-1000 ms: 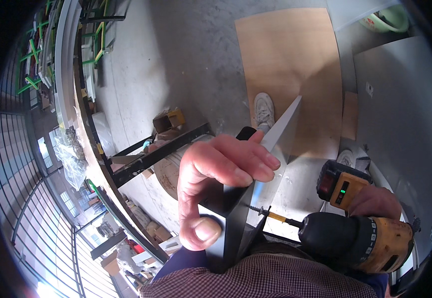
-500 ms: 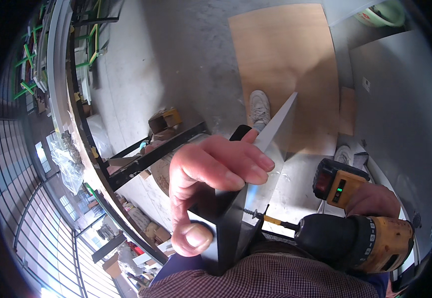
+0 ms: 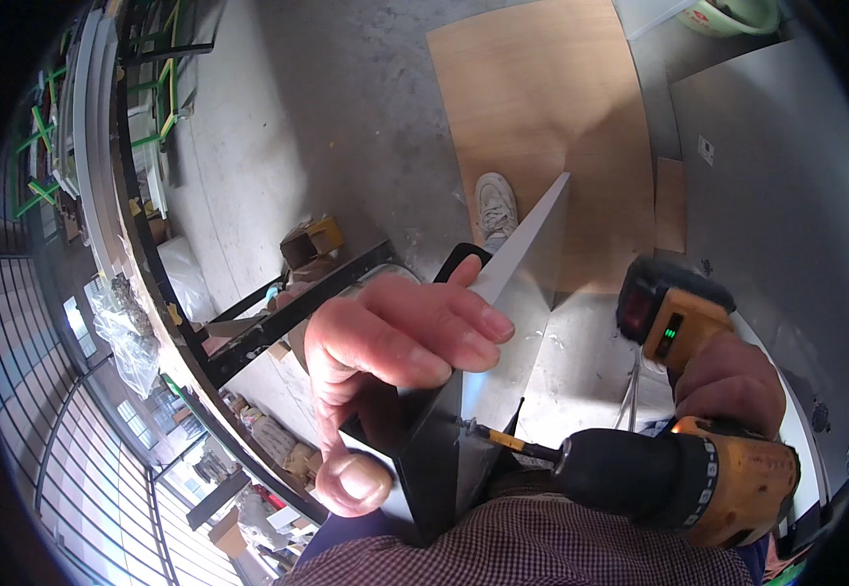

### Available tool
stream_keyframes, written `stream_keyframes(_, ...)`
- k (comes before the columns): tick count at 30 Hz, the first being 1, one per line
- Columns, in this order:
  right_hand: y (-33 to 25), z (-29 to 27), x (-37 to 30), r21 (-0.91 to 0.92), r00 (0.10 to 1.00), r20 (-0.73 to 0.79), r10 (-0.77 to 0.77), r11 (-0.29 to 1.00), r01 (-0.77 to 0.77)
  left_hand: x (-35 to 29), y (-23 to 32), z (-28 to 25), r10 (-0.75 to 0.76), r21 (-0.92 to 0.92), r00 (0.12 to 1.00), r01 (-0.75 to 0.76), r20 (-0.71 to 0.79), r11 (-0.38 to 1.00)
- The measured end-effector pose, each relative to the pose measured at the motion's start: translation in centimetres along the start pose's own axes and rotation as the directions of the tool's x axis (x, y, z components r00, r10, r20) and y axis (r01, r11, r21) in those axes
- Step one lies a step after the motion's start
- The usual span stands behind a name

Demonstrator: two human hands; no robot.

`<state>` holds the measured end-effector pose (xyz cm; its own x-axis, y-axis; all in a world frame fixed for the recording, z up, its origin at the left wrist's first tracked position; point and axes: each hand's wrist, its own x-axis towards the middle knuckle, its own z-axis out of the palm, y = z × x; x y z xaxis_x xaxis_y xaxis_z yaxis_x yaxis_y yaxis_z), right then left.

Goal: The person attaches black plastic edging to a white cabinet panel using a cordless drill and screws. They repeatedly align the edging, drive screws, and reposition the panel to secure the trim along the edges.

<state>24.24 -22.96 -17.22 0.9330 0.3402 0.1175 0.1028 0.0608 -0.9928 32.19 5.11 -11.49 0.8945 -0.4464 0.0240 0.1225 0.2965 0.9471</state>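
Note:
My left hand (image 3: pixel 395 337) is closed over the end of a black profile (image 3: pixel 422 459), with the thumb pressed on its near face and the fingers over the top. A long pale panel (image 3: pixel 527 244) runs away from that end toward the floor. A yellow-and-black cordless drill (image 3: pixel 629 474) is gripped in my right hand (image 3: pixel 737 386), its chuck pointing left. From the chuck a bit with a yellow sleeve (image 3: pixel 507 441) reaches a screw (image 3: pixel 468 427). Only the screw's head end shows against the side of the black profile.
A brown board (image 3: pixel 551 117) lies on the floor ahead, with a white shoe (image 3: pixel 496 207) at its edge. On the left stands a dark-framed rack (image 3: pixel 292 317) near a small cardboard box (image 3: pixel 312 239). A grey panel (image 3: pixel 776 186) is at the right, a green basin (image 3: pixel 732 18) beyond it.
The screw has sunk into the side of the black profile; earlier its thread was exposed. My right hand and the drill have moved left with it. The view has shifted slightly.

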Motion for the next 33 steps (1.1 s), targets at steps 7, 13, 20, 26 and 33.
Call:
stream_keyframes(7,-0.1,0.5,0.8,-0.049,0.998,-0.055,0.023,0.998,-0.025,0.1,0.2,0.2,-0.005,0.006,1.0,0.005,-0.027,1.0)
stream_keyframes(13,-1.4,0.2,2.0,-0.38,0.993,-0.093,-0.076,0.924,0.035,-0.2,-0.3,0.3,0.026,-0.009,0.998,-0.027,-0.057,1.0)
stream_keyframes(20,-1.5,0.1,2.0,-0.31,0.992,-0.111,-0.057,0.95,0.02,-0.1,0.5,1.6,-0.081,-0.004,0.977,0.082,-0.198,0.997)
stream_keyframes(26,-1.2,-0.1,0.9,-0.328,0.988,-0.08,-0.135,0.939,0.102,-0.6,1.1,2.9,-0.172,-0.042,0.925,0.167,-0.339,0.985)
stream_keyframes(33,-0.1,0.1,0.8,-0.33,0.97,-0.145,-0.196,0.933,0.14,-0.6,0.4,1.6,-0.068,-0.026,0.976,0.064,-0.207,0.998)
